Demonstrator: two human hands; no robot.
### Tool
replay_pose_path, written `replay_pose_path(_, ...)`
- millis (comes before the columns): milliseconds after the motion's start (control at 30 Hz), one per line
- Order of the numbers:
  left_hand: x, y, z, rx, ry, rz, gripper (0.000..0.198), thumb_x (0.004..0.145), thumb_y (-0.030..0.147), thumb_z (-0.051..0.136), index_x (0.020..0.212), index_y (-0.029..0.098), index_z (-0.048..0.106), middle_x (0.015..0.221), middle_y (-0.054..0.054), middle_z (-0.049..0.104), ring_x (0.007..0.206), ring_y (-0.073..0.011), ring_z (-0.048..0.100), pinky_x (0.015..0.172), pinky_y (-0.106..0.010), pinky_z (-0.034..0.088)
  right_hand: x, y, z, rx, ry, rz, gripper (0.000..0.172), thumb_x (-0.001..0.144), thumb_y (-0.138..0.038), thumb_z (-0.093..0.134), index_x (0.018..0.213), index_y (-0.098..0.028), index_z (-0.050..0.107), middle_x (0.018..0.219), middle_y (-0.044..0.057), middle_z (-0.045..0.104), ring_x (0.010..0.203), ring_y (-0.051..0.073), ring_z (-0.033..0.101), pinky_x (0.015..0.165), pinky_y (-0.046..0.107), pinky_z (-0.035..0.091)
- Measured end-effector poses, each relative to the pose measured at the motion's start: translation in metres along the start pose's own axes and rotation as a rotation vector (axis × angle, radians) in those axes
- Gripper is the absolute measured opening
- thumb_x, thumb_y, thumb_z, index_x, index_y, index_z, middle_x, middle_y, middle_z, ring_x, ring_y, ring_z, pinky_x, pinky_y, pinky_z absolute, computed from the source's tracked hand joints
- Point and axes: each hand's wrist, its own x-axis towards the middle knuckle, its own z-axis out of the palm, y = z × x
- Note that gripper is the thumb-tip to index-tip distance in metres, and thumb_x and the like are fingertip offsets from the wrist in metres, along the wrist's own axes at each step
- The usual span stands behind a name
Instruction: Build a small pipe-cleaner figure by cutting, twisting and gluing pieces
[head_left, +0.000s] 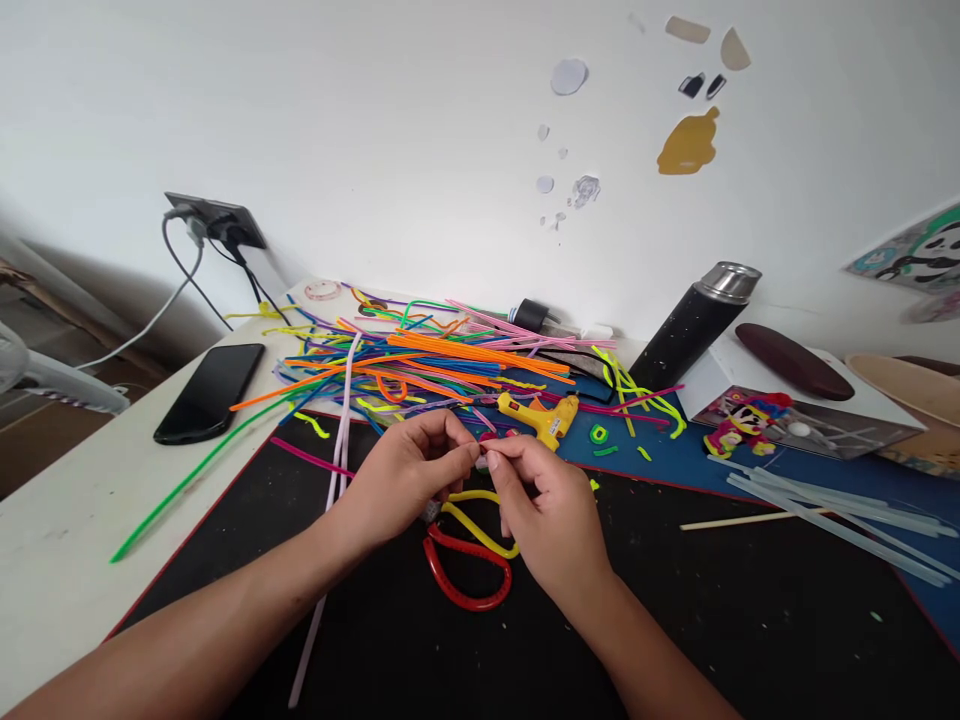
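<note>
My left hand (416, 462) and my right hand (544, 490) meet fingertip to fingertip above the black mat (637, 620). Both are closed in a pinch. What lies between the fingertips is too small and hidden to name; bits of magenta and pale colour show just behind them. Under the hands rest scissors with one red handle (469, 603) and one yellow handle (480, 525), their blades mostly covered by my left hand. Just beyond my right hand lies a yellow hot glue gun (551, 420). Pale lilac pipe cleaners (339, 440) run past my left wrist.
A tangled heap of coloured pipe cleaners (450, 355) spreads along the wall. At left lies a black phone (210, 393). On the right are a black flask (694, 325), a small colourful figure (746, 425), translucent glue sticks (847, 510) and a thin wooden stick (739, 520).
</note>
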Motion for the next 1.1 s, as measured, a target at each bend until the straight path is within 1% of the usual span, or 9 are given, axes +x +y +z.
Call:
replay_pose_path(200,0.0013,0.0005,-0.0018,-0.040,-0.036,0.003,0.031,0.084,0.039,0.083,0.078,0.016,0.064,0.061,0.006,0.058,0.051,-0.0068,0.052,0.051,-0.019,0.042,0.0023,0.0030,0.0003,0.204,-0.084,0.117,0.017,0.103,-0.037,0.062,0.101,-0.022,0.070,0.057,-0.007,0.058,0.039,0.010,0.052,0.042,0.021,0.041)
replay_pose_path(333,0.0018,-0.0005,-0.0023,-0.065,-0.045,-0.005,0.033,0.082,0.041,0.085,0.079,0.016,0.065,0.062,0.005,0.059,0.051,-0.0068,0.053,0.051,-0.019,0.043,0.0027,0.0030,-0.0002,0.268,-0.112,0.147,0.016,0.102,-0.039,0.065,0.101,-0.023,0.067,0.056,-0.008,0.058,0.038,0.009,0.051,0.041,0.021,0.041)
replay_pose_path(567,0.0011,-0.0029,-0.0023,-0.130,-0.067,-0.054,0.038,0.080,0.046,0.089,0.077,0.015,0.067,0.060,0.005,0.060,0.050,-0.0067,0.052,0.049,-0.018,0.041,0.0039,0.0020,0.0003,0.322,-0.124,0.178,0.016,0.101,-0.039,0.066,0.100,-0.023,0.063,0.057,-0.009,0.058,0.038,0.009,0.050,0.040,0.019,0.041)
replay_pose_path(767,0.0001,-0.0063,-0.0053,-0.152,-0.067,-0.112,0.039,0.080,0.048,0.091,0.079,0.016,0.069,0.062,0.004,0.063,0.051,-0.0068,0.054,0.049,-0.018,0.041,0.0034,0.0018,0.0012,0.328,-0.120,0.194,0.018,0.101,-0.040,0.067,0.101,-0.023,0.062,0.057,-0.009,0.059,0.038,0.009,0.050,0.039,0.019,0.041)
replay_pose_path(933,0.0011,-0.0016,-0.0058,-0.174,-0.080,-0.175,0.045,0.074,0.052,0.095,0.078,0.015,0.070,0.061,0.002,0.065,0.051,-0.0074,0.056,0.048,-0.017,0.041,0.0014,-0.0001,-0.0005,0.331,-0.115,0.197,0.019,0.101,-0.042,0.069,0.104,-0.023,0.065,0.059,-0.008,0.059,0.038,0.009,0.051,0.040,0.019,0.041)
replay_pose_path(1100,0.0018,-0.0010,-0.0064,-0.229,-0.121,-0.253,0.049,0.068,0.054,0.098,0.078,0.014,0.072,0.062,0.000,0.066,0.051,-0.0082,0.057,0.045,-0.016,0.041,0.0017,-0.0023,-0.0012,0.331,-0.112,0.194,0.022,0.099,-0.044,0.069,0.104,-0.023,0.065,0.061,-0.007,0.061,0.039,0.009,0.051,0.040,0.020,0.042)
